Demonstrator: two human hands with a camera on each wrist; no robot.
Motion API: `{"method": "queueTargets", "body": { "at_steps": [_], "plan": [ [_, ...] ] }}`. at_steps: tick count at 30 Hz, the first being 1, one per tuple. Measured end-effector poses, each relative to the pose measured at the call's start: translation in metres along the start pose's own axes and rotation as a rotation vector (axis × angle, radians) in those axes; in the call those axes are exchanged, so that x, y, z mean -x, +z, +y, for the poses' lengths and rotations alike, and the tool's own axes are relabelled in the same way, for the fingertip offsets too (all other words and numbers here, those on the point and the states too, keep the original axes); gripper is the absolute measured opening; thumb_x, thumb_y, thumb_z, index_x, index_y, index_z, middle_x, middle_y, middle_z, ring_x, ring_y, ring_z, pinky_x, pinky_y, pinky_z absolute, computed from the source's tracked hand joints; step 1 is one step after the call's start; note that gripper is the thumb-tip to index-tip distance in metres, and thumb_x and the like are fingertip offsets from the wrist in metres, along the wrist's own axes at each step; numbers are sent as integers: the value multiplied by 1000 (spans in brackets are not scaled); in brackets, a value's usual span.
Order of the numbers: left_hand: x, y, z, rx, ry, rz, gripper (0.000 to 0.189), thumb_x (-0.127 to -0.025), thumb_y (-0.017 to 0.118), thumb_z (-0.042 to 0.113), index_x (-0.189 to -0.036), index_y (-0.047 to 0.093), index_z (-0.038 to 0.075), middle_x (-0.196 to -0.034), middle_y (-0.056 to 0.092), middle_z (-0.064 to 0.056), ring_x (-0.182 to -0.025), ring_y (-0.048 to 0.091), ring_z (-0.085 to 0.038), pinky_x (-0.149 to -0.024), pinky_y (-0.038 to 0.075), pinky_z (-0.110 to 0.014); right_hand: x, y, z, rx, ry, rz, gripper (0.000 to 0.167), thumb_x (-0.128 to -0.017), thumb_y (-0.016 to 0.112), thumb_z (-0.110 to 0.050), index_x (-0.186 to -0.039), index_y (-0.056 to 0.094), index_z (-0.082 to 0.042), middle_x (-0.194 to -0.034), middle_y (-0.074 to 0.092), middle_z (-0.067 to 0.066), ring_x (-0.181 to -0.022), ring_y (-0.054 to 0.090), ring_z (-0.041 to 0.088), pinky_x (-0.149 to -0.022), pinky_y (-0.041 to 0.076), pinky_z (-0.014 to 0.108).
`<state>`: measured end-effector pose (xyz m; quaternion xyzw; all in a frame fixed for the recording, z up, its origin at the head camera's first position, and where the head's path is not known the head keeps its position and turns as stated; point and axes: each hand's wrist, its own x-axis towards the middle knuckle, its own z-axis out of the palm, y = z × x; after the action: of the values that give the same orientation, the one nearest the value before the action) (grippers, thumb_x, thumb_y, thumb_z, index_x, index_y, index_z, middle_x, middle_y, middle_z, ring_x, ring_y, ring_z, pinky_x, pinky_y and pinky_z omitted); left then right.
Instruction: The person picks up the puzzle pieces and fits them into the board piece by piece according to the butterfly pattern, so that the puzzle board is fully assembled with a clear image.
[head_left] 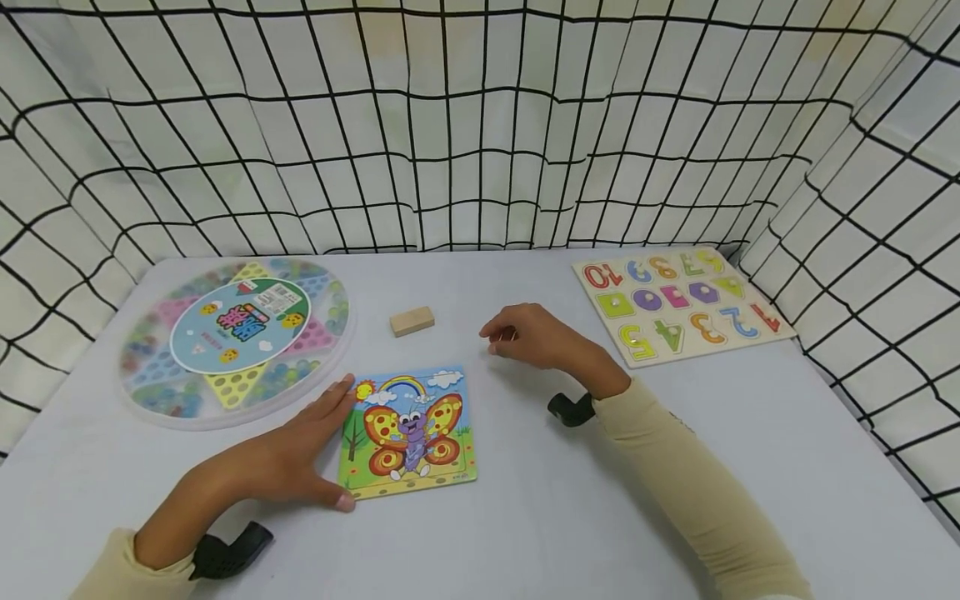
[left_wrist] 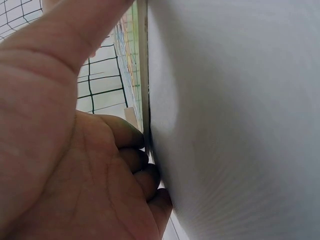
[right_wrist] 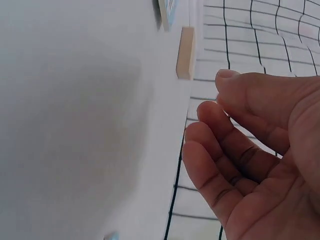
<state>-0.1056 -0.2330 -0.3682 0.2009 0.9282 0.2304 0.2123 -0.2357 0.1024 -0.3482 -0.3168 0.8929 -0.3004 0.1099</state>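
A square butterfly puzzle (head_left: 411, 433) lies flat on the white table. My left hand (head_left: 288, 454) rests along its left side, the thumb at the lower left corner and the fingertips by the upper left corner. In the left wrist view, the left hand's fingers (left_wrist: 131, 160) meet the board's thin edge (left_wrist: 144, 75). Above the table, to the right of the puzzle, my right hand (head_left: 536, 337) hangs with loosely bent fingers and nothing in them. A small wooden block (head_left: 412, 322) lies behind the puzzle, apart from both hands; the right wrist view shows the block (right_wrist: 186, 53) too.
At the back left lies a round game board (head_left: 236, 342) with coloured marbles under a clear cover. A wooden number-and-shape puzzle board (head_left: 678, 307) lies at the back right. Black netting (head_left: 480, 125) over white cloth borders the table (head_left: 525, 533) at the back and sides.
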Motion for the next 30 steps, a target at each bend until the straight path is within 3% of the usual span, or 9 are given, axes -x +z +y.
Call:
{"method": "queueTargets", "body": {
  "at_steps": [5,13,19,23,30],
  "plan": [
    [1,1,0,5,-5,1,134,-61,80,66,-154,11,-2,-162,-6,-15,-145,-2,-42,-111,16,-62,13,-11,17,-2,52,19,31,-91,68,-9,-122,66,-2,-104,66,4,-96,58,19,-85,51,31],
    [2,1,-1,-1,-5,0,133,-62,79,67,-155,11,-1,-162,-7,-14,-145,-1,-42,-110,17,-62,33,-25,47,17,177,33,32,-91,69,-14,-122,67,-8,-121,63,5,-116,54,24,-99,45,40],
    [0,0,0,-8,-2,0,132,-63,78,68,-155,10,0,-162,-7,-13,-145,-1,-41,-110,18,-62,48,-36,63,-15,249,58,34,-90,68,-9,-124,66,-7,-121,61,8,-111,52,27,-92,48,41],
    [-1,0,1,-17,0,5,133,-63,78,68,-155,10,-1,-162,-6,-13,-145,-1,-41,-110,18,-62,51,-35,65,-36,271,15,39,-88,71,-7,-126,64,-8,-122,60,8,-113,50,27,-93,47,41],
    [1,-1,1,-7,-9,-5,133,-63,78,67,-154,10,-1,-162,-6,-15,-145,-1,-41,-110,17,-62,51,-32,61,27,298,-25,42,-86,73,-6,-126,62,-5,-115,58,10,-105,52,27,-87,49,38]
  ]
}}
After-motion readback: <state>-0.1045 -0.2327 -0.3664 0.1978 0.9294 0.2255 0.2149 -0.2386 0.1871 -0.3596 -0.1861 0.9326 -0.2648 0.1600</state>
